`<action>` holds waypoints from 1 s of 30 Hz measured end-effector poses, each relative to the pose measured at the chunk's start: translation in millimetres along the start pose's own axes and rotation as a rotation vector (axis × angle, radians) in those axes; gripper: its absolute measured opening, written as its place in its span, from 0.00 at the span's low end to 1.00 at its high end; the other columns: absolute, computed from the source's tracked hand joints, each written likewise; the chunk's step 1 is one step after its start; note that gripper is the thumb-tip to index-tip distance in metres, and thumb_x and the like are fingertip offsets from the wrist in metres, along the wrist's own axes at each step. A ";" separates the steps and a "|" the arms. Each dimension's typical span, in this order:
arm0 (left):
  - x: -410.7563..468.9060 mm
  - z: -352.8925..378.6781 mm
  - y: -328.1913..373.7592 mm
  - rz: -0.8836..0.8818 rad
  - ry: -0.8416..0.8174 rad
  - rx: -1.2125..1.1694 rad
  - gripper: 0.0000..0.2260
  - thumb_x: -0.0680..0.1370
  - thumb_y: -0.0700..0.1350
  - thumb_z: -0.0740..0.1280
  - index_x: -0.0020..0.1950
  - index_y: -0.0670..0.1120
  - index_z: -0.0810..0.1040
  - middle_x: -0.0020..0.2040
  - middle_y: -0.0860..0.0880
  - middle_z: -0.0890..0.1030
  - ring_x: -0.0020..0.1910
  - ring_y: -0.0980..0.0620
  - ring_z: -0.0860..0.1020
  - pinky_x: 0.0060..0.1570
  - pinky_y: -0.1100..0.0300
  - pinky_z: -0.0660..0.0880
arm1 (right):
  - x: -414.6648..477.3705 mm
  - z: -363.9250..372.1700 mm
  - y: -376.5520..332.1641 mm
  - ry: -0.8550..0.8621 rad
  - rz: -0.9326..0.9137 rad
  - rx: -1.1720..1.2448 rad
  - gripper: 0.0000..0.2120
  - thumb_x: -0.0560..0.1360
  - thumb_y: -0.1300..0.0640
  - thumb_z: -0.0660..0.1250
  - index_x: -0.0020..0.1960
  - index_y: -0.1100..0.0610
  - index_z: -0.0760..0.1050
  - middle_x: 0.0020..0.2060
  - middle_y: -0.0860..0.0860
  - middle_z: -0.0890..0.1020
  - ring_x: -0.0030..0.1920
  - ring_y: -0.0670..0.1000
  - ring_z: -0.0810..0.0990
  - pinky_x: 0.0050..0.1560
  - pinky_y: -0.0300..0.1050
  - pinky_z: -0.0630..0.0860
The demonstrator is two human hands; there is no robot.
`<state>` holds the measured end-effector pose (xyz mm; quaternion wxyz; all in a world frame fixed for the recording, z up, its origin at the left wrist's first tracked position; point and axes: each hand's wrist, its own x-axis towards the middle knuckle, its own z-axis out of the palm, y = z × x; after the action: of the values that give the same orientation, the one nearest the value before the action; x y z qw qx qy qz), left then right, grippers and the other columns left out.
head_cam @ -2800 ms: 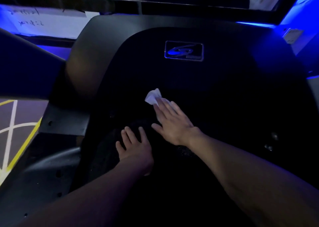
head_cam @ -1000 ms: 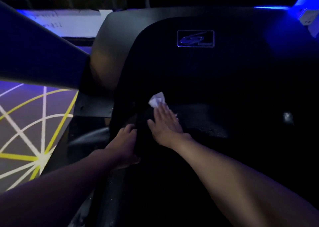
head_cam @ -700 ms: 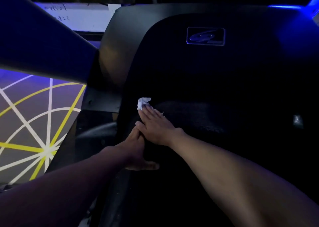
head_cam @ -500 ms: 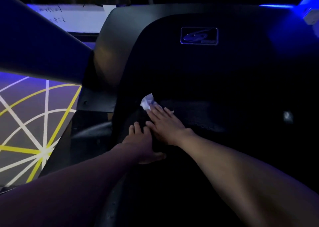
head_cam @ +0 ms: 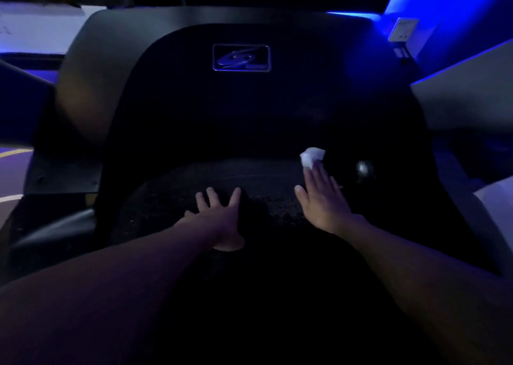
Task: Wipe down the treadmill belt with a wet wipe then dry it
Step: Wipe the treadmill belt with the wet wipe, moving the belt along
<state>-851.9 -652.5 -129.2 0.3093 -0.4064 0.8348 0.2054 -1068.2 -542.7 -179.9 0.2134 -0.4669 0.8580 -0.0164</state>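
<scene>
One treadmill, viewed along the deck toward its front, under dim blue light. Counts, big to small:

- 1 motor hood [head_cam: 249,114]: black and curved, it fills the upper middle
- 1 belt [head_cam: 222,181]: dark and textured, with its front edge running under the hood. The near part is lost in shadow
- 1 side rail [head_cam: 52,231] visible at the left, grey. The right side is too dark to call
- 2 bare forearms coming in from the bottom edge
- 2 hands, both palm down on the belt and apart from each other
- 1 badge [head_cam: 241,58]: rectangular, blue-lit, top centre of the hood
- 1 wipe [head_cam: 312,156]: white, crumpled
- 1 wall socket plate [head_cam: 402,30], top right on the blue-lit wall
- 1 small round shiny object [head_cam: 363,167], just right of the wipe and clear of the fingers. Can't tell what it is

Left hand [head_cam: 219,214]: flat near the belt centre, fingers straight and spread, nothing in it.

Right hand [head_cam: 322,198]: fingers straight and close together, pressing the wipe onto the belt with no curl around it.

The wipe sits at the right part of the belt's front edge, right by the hood. Part of it is pinned under the right fingertips, and the crumpled end sticks out ahead of them toward the hood. It is well right of the left hand
</scene>
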 end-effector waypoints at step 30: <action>4.8 1.4 72.5 0.047 -0.098 0.156 0.49 0.73 0.47 0.71 0.76 0.35 0.36 0.73 0.35 0.27 0.74 0.34 0.32 0.74 0.36 0.46 | -38.0 5.6 30.9 0.011 -0.317 -0.155 0.36 0.82 0.39 0.42 0.81 0.58 0.36 0.80 0.54 0.36 0.78 0.47 0.32 0.78 0.48 0.35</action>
<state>-912.1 -611.9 -126.8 0.3755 -0.3507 0.8416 0.1666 -1072.6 -493.5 -178.7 0.1669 -0.6113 0.7735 0.0138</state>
